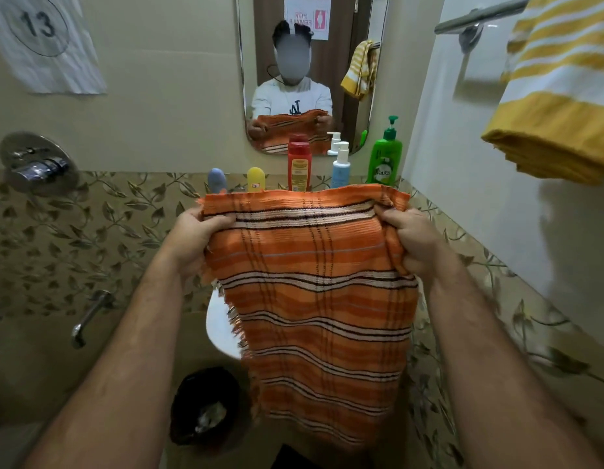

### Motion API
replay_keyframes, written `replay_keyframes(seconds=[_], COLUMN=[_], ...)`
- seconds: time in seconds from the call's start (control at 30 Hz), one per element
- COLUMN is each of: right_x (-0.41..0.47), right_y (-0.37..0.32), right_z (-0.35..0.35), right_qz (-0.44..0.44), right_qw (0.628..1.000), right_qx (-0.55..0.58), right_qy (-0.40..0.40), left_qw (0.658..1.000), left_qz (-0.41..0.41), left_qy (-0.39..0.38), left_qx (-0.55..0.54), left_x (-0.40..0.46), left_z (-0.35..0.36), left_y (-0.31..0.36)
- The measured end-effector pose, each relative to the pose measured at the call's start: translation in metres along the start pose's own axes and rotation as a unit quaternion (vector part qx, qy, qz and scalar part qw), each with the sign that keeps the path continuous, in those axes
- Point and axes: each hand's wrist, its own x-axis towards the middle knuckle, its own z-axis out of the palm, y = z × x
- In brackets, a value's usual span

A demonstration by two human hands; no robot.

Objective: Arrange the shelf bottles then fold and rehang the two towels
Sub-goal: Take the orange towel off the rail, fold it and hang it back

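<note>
Left hand at centre left of the frame, fingers curled round the upper left corner of the orange striped towel, pinching the cloth. Towel stretched between both hands in the middle of the frame, top edge running left to right, long axis hanging straight down toward the bottom of the frame, so the free lower end lies below and away from both hands. Right hand at centre right, also gripping, with the upper right corner bunched inside the curled fingers. Both hands at about equal height and equally near to the towel; neither one closer. Towel rail in the upper right corner of the frame, so the right hand nearer to it than the left. Probably the folding step in hand, with the next fold bringing one side over the other or the top edge down to the hanging end. Counted from left to right: one orange striped towel in the hands; five bottles on the shelf behind its top edge, namely blue bottle, yellow bottle, red bottle, white pump bottle, green pump bottle; one yellow striped towel, folded over the rail at upper right. Two towels in all, two hands.
</note>
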Motion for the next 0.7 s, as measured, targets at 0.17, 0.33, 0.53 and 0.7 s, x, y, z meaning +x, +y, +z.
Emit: replay_keyframes(seconds=[0.17, 0.33, 0.53, 0.7], right_x=[-0.001, 0.006, -0.01, -0.018], right_y=[-0.023, -0.033, -0.052, -0.084], right_z=[0.018, 0.018, 0.024, 0.045], right_qz=[0.019, 0.074, 0.036, 0.052], right_qw=[0.989, 0.914, 0.958, 0.965], right_qx=[-0.108, -0.346, -0.123, 0.056], right_qy=[-0.098, -0.2, -0.255, -0.251], left_qw=[0.998, 0.999, 0.98, 0.955], left_qz=[-0.026, -0.002, -0.033, -0.081], left_qy=[-0.018, 0.013, -0.081, -0.156], left_qx=[0.047, 0.037, -0.179, -0.239], left_x=[0.002, -0.004, -0.014, -0.015], left_z=[-0.003, 0.009, 0.014, 0.022], left_y=[0.005, 0.019, 0.03, 0.025])
